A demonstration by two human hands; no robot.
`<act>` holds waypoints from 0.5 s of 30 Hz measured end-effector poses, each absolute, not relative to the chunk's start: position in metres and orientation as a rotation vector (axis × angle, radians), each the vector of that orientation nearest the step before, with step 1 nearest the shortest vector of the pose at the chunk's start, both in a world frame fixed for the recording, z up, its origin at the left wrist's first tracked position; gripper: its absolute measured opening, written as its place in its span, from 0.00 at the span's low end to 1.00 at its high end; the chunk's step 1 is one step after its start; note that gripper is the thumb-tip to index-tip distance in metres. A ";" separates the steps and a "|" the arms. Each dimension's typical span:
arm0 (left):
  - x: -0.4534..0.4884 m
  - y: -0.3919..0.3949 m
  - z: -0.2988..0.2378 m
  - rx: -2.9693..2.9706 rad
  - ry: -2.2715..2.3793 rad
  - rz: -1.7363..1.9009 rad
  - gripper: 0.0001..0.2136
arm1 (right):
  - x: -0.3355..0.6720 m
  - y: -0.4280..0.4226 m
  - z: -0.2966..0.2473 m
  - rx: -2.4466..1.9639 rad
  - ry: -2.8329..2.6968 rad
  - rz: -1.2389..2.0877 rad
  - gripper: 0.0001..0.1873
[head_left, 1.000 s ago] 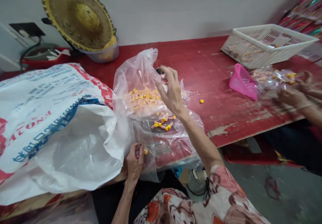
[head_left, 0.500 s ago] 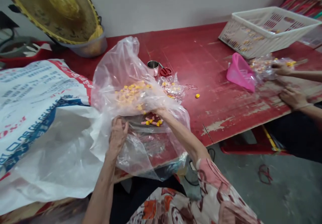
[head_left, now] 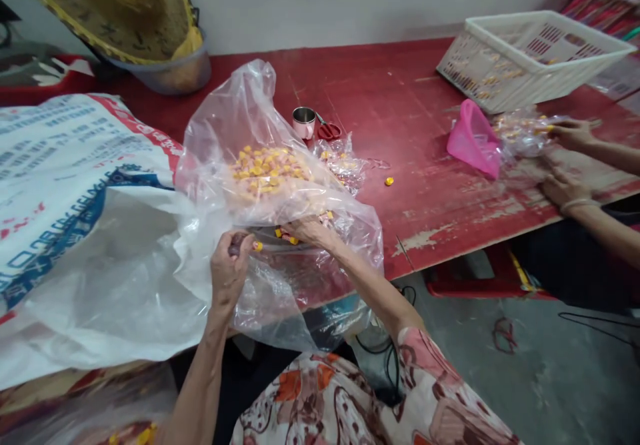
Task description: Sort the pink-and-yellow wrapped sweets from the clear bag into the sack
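Observation:
A clear plastic bag point(head_left: 215, 145) lies on the red table, holding a heap of small pink pieces with yellow caps point(head_left: 265, 168). At the bag's mouth, my left hand point(head_left: 230, 268) is closed, and a small yellow-capped piece point(head_left: 257, 246) sticks out at its fingertips. My right hand point(head_left: 313, 230) reaches under the upper layer of the bag. Its fingers are largely hidden by the plastic, beside several loose pieces point(head_left: 286, 234).
A white printed sack point(head_left: 125, 251) lies at the left. Behind the bag stand a metal cup point(head_left: 303, 123) and red-handled scissors point(head_left: 329, 130). A single yellow cap point(head_left: 389, 181) rests on the table point(head_left: 420, 131). At right are a pink scoop-like container point(head_left: 473, 139), a white basket point(head_left: 530, 65) and a co-worker's hands point(head_left: 570, 135).
My left hand has gone from lying on the bag's edge to closing on a yellow-capped piece. My right hand has shifted slightly left and down. Nearby, the co-worker's hands have moved a little.

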State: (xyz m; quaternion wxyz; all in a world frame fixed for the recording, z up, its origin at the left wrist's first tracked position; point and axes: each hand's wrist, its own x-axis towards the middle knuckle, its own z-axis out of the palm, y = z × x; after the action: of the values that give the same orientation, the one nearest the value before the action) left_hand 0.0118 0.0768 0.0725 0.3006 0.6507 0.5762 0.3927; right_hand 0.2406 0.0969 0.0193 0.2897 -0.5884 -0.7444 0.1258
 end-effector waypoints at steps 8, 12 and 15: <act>0.016 0.033 0.036 2.062 1.297 0.934 0.08 | 0.243 0.023 0.030 -1.785 -1.890 0.180 0.21; 0.008 0.034 0.042 1.792 1.307 0.918 0.10 | 0.239 -0.003 0.028 -1.846 -1.767 0.060 0.20; 0.005 0.030 0.045 1.657 1.384 0.964 0.13 | 0.228 -0.004 0.021 -1.852 -1.795 0.094 0.17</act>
State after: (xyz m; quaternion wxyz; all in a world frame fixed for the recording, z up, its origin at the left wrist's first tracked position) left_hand 0.0054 0.0303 0.0446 0.3789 0.6484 0.5418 0.3774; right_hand 0.2284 -0.0039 0.0209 0.2769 -0.6896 -0.6683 0.0352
